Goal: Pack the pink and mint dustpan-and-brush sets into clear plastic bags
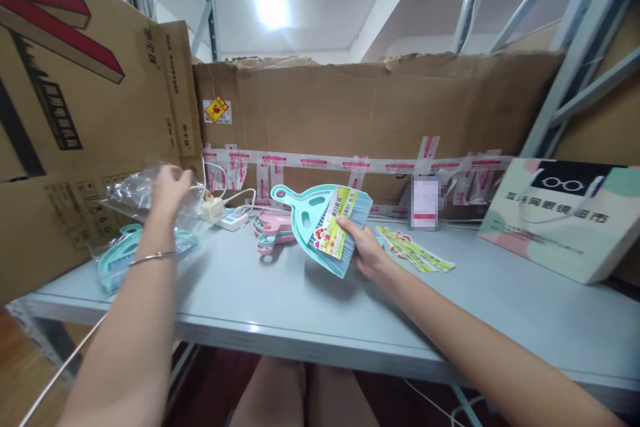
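Note:
My right hand (364, 250) grips a teal mini dustpan (305, 217) with a brush and a green-yellow printed label card (333, 221) tucked into it, holding it tilted above the grey table (300, 307). My left hand (169, 190), with a thin bangle on the wrist, is closed on a clear plastic bag (131, 192) at the far left, raised a little above the table. Beneath that bag lies another teal dustpan set (120, 261), wrapped in plastic.
A stack of pink and teal dustpans (274, 230) sits behind the held one. A white power strip (223, 213) with cables lies near the cardboard wall. Loose label cards (415, 250) lie right of my hand. A printed paper bag (565, 217) leans at the far right.

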`<state>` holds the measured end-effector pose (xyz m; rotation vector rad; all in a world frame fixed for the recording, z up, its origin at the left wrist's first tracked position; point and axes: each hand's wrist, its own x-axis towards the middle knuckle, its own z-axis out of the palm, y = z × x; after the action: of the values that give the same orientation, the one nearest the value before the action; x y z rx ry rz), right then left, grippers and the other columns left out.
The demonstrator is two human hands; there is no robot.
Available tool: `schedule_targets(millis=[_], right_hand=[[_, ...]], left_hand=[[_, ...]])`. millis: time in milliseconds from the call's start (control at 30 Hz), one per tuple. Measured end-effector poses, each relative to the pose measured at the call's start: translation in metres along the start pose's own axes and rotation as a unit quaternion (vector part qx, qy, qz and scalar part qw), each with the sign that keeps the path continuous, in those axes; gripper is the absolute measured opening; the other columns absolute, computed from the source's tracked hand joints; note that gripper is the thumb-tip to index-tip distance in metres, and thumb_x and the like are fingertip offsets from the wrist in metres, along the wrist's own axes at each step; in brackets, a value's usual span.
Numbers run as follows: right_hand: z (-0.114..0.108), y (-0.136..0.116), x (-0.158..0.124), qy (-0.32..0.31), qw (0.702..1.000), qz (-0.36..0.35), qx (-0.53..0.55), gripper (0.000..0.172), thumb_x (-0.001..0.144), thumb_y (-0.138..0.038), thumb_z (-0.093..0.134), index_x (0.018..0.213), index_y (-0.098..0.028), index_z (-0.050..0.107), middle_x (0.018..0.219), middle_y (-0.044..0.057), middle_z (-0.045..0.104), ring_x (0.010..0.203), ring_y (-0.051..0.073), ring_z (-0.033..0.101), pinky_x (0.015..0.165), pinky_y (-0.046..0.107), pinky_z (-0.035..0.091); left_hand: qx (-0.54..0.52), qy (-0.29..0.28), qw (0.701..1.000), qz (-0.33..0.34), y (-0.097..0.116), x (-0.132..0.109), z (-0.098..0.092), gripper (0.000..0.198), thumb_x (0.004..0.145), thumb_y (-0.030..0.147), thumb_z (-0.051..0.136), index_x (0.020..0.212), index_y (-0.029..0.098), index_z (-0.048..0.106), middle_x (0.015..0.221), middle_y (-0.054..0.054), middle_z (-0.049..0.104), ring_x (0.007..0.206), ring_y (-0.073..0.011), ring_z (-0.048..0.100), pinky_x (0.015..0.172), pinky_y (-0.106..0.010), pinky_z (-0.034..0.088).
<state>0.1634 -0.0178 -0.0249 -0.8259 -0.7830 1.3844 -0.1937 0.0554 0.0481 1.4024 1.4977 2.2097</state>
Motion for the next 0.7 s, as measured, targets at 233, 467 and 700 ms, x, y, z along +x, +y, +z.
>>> schedule_targets(millis=[233,467,700], right_hand=[[0.002,0.001,-0.001,-0.023,1.000,0.006,-0.008,0.013,0.080,-0.017,0.060,0.092,-0.016,0.063,0.079,0.005,0.074,0.072,0.020,0.071,0.068,0.033,0.060],[-0.003,0.000,0.003,-0.006,1.000,-0.002,0.004,0.017,0.077,-0.018,0.063,0.094,-0.016,0.063,0.081,0.005,0.074,0.069,0.020,0.070,0.068,0.034,0.060],[-0.009,-0.007,0.008,0.002,0.999,-0.011,0.049,0.024,0.076,-0.022,0.064,0.098,-0.017,0.060,0.083,0.005,0.074,0.078,0.022,0.071,0.073,0.039,0.059]], left_hand=[[0.263,-0.044,0.962,-0.050,-0.050,0.038,-0.055,0.021,0.060,0.031,0.071,0.061,0.020,0.053,0.073,-0.003,0.067,0.114,-0.0370,0.049,0.100,-0.059,0.027],[0.282,0.115,0.932,0.195,0.011,-0.004,-0.017,0.011,0.078,0.027,0.054,0.080,0.018,0.061,0.108,-0.011,0.065,0.112,-0.0348,0.048,0.099,-0.060,0.025],[-0.053,-0.052,0.947,0.311,0.105,-0.078,0.058,0.020,0.073,0.017,0.064,0.093,0.020,0.065,0.102,-0.006,0.061,0.104,-0.0207,0.054,0.100,-0.035,0.039]])
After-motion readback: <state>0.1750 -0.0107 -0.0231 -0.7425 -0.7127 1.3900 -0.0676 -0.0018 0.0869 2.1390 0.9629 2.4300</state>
